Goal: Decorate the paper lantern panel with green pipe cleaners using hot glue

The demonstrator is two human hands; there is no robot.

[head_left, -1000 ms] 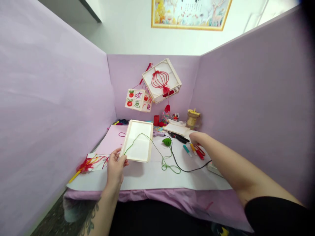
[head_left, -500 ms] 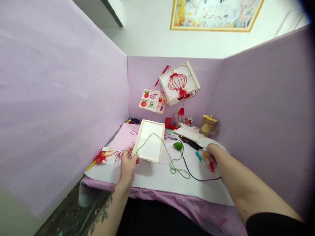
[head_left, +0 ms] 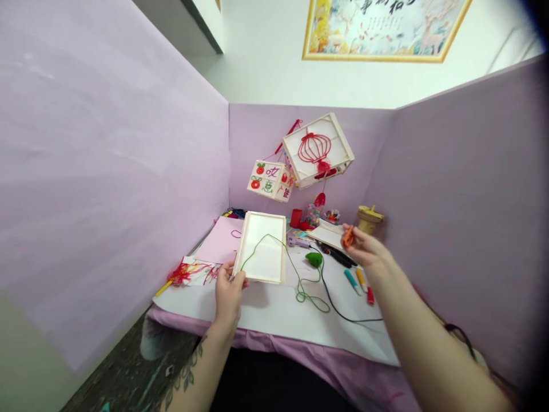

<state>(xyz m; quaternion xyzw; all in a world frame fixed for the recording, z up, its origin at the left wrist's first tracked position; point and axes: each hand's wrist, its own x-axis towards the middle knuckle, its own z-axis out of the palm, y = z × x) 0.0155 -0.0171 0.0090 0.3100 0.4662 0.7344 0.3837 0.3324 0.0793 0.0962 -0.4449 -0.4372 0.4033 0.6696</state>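
My left hand [head_left: 229, 285] grips the lower left edge of a white panel with a pale wooden frame [head_left: 262, 257], held tilted above the table. A strand of green yarn [head_left: 269, 234] arcs over the panel, its end by my left thumb. From the panel the yarn trails down in loose loops to a small green ball of yarn [head_left: 314, 260]. My right hand [head_left: 366, 249] is raised over the table's right side, fingers closed around a small orange object [head_left: 348, 237], too small and partly covered to name.
Two decorated box lanterns [head_left: 319, 150] hang at the back. A lilac glue gun [head_left: 298, 241] with a black cord, black-handled pliers [head_left: 341, 256], several markers [head_left: 351, 281] and a yellow-lidded cup [head_left: 369, 218] are on the right. Red yarn tassels [head_left: 182, 272] lie left. Lilac walls [head_left: 309, 123] enclose the table.
My right hand has come up and inward from the table's right edge, now with the small orange object in it. The left hand still holds the framed panel. The view has shifted slightly.
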